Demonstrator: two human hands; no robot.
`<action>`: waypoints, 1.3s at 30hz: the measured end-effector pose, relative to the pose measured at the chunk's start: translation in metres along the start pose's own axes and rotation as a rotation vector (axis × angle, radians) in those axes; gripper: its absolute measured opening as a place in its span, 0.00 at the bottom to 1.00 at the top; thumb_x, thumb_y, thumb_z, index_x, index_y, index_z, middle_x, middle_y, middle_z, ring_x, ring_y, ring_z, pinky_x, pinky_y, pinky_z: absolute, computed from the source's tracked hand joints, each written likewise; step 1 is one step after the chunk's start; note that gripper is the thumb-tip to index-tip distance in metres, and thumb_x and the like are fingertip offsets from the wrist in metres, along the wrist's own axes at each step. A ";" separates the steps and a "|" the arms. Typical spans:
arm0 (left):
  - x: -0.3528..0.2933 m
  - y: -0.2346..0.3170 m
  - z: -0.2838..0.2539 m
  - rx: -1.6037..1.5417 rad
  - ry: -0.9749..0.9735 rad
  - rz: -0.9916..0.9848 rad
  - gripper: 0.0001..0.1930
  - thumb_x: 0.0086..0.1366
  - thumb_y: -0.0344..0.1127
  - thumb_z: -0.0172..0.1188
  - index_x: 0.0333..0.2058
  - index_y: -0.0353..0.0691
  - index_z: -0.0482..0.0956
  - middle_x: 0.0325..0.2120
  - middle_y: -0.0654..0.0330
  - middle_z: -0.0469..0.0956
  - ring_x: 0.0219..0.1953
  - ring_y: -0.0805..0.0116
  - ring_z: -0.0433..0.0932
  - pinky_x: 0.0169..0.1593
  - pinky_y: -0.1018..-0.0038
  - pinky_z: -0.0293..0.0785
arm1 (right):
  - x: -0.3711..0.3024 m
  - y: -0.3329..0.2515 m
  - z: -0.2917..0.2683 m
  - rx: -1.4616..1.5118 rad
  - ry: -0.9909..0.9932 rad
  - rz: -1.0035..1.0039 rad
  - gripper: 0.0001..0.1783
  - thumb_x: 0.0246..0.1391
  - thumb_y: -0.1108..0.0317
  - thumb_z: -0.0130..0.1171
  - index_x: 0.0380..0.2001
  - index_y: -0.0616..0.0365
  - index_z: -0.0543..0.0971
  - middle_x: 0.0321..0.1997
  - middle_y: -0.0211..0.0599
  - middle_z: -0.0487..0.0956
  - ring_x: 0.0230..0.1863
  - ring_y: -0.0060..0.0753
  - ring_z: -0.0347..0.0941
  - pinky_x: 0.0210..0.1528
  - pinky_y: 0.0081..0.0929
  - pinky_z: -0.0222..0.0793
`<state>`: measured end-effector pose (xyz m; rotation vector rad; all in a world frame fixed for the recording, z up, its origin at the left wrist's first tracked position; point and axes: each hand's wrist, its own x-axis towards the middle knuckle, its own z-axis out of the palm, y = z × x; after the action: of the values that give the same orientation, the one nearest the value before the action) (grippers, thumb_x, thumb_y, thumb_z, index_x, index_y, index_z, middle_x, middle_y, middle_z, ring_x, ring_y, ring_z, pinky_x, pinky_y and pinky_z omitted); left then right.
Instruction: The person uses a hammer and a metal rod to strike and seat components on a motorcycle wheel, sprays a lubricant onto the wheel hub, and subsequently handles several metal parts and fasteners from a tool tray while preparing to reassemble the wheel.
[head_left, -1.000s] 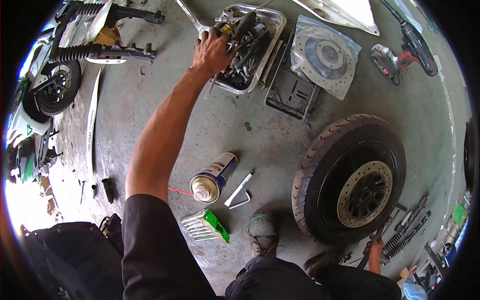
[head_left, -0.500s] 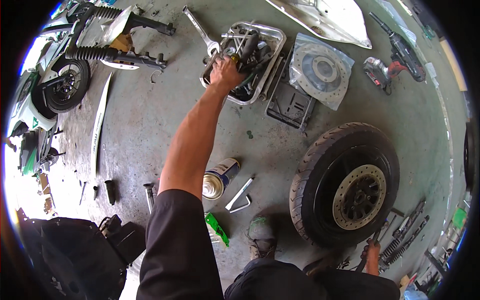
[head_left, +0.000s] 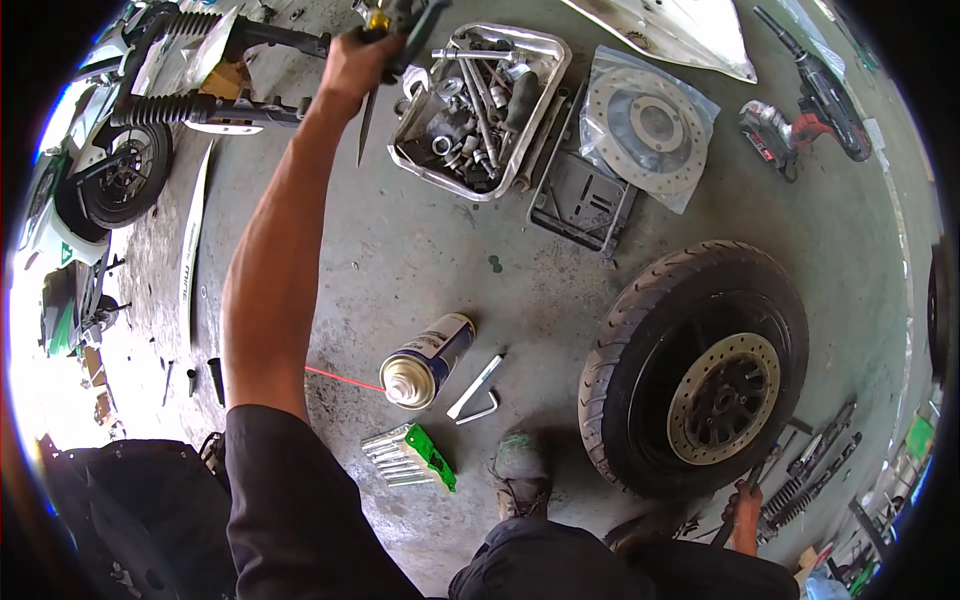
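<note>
One left hand [head_left: 352,70], far and left of the middle, was closed around a bundle of tools [head_left: 428,30], at least two: one with a yellow part, one with a dark handle. A thin, pointed metal shaft [head_left: 366,130] hung beneath the fist. One right hand [head_left: 742,515], near and to the right, was curled round a slim dark bar [head_left: 726,527] just beside the single wheel [head_left: 640,400].

One shallow metal tray [head_left: 440,181] stood right of the left hand, holding long steel rods, ring-shaped sockets too jumbled to count and a dark grip [head_left: 521,100]. Two drilled discs showed: a round one [head_left: 757,375] on the wheel, inside its grooved rubber tyre, and a bagged one [head_left: 600,152] in clear, wrinkled plastic, farther off. Nearer lay one spray can [head_left: 440,345] with a thin red straw [head_left: 345,377], one L-shaped hex key [head_left: 487,409] and one green holder [head_left: 431,455] carrying several bright metal keys.
</note>
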<state>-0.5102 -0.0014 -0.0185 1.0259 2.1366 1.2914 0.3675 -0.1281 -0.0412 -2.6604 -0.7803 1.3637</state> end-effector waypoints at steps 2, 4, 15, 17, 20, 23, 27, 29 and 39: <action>0.004 0.012 -0.003 -0.037 0.023 0.007 0.18 0.57 0.37 0.65 0.39 0.25 0.79 0.25 0.56 0.79 0.22 0.71 0.78 0.27 0.74 0.75 | -0.006 -0.005 0.004 -0.008 0.018 0.002 0.09 0.57 0.62 0.54 0.38 0.51 0.67 0.14 0.25 0.62 0.09 0.23 0.58 0.09 0.26 0.53; 0.007 0.012 0.004 -0.058 0.034 0.030 0.18 0.57 0.37 0.65 0.39 0.25 0.79 0.25 0.56 0.80 0.22 0.71 0.78 0.28 0.74 0.75 | -0.008 -0.006 0.005 -0.015 0.039 0.003 0.09 0.57 0.63 0.54 0.38 0.51 0.67 0.14 0.25 0.62 0.09 0.23 0.58 0.09 0.26 0.53; -0.025 -0.038 0.052 0.198 -0.058 0.043 0.22 0.56 0.39 0.68 0.45 0.31 0.76 0.33 0.55 0.81 0.31 0.69 0.78 0.38 0.72 0.75 | -0.005 -0.007 0.004 0.000 0.038 0.033 0.11 0.56 0.61 0.54 0.39 0.51 0.67 0.15 0.26 0.62 0.09 0.23 0.57 0.10 0.26 0.54; -0.029 -0.049 0.059 0.243 -0.081 0.156 0.25 0.55 0.40 0.69 0.47 0.30 0.76 0.35 0.54 0.82 0.34 0.66 0.79 0.42 0.70 0.75 | -0.003 -0.005 0.002 0.001 0.035 0.038 0.11 0.56 0.61 0.54 0.39 0.51 0.67 0.15 0.26 0.62 0.09 0.23 0.57 0.10 0.26 0.54; -0.036 -0.066 0.070 0.498 -0.150 0.052 0.32 0.47 0.45 0.73 0.49 0.32 0.75 0.40 0.48 0.81 0.42 0.55 0.80 0.48 0.63 0.74 | -0.003 -0.003 0.002 0.009 0.038 0.032 0.11 0.56 0.62 0.54 0.39 0.51 0.67 0.15 0.26 0.62 0.09 0.24 0.58 0.09 0.26 0.54; -0.051 -0.077 0.075 0.580 -0.172 0.167 0.33 0.47 0.45 0.71 0.49 0.33 0.74 0.41 0.44 0.80 0.45 0.49 0.79 0.50 0.60 0.73 | -0.005 -0.005 0.004 0.013 0.043 0.021 0.11 0.56 0.62 0.54 0.39 0.52 0.67 0.15 0.27 0.62 0.09 0.24 0.58 0.09 0.27 0.54; -0.043 -0.083 0.062 0.703 -0.154 0.040 0.32 0.49 0.50 0.69 0.47 0.33 0.72 0.42 0.41 0.79 0.48 0.44 0.77 0.50 0.57 0.72 | -0.001 -0.002 0.001 0.020 0.025 0.009 0.11 0.56 0.63 0.54 0.39 0.53 0.68 0.15 0.27 0.62 0.09 0.25 0.58 0.09 0.27 0.53; -0.042 -0.088 0.059 0.708 -0.106 0.056 0.32 0.49 0.51 0.69 0.47 0.33 0.73 0.41 0.41 0.79 0.47 0.43 0.77 0.51 0.57 0.72 | 0.005 0.001 0.002 0.015 0.024 0.009 0.10 0.57 0.63 0.54 0.39 0.53 0.68 0.15 0.27 0.62 0.09 0.24 0.58 0.09 0.27 0.53; -0.033 -0.073 0.023 0.678 -0.009 0.085 0.33 0.46 0.48 0.72 0.48 0.35 0.73 0.41 0.44 0.80 0.46 0.46 0.79 0.49 0.59 0.74 | -0.007 -0.007 0.004 0.005 0.013 0.023 0.09 0.58 0.61 0.53 0.39 0.51 0.69 0.15 0.25 0.62 0.09 0.23 0.59 0.10 0.26 0.54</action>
<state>-0.5005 -0.0358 -0.0944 1.3762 2.6105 0.5743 0.3579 -0.1259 -0.0364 -2.6798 -0.7457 1.3499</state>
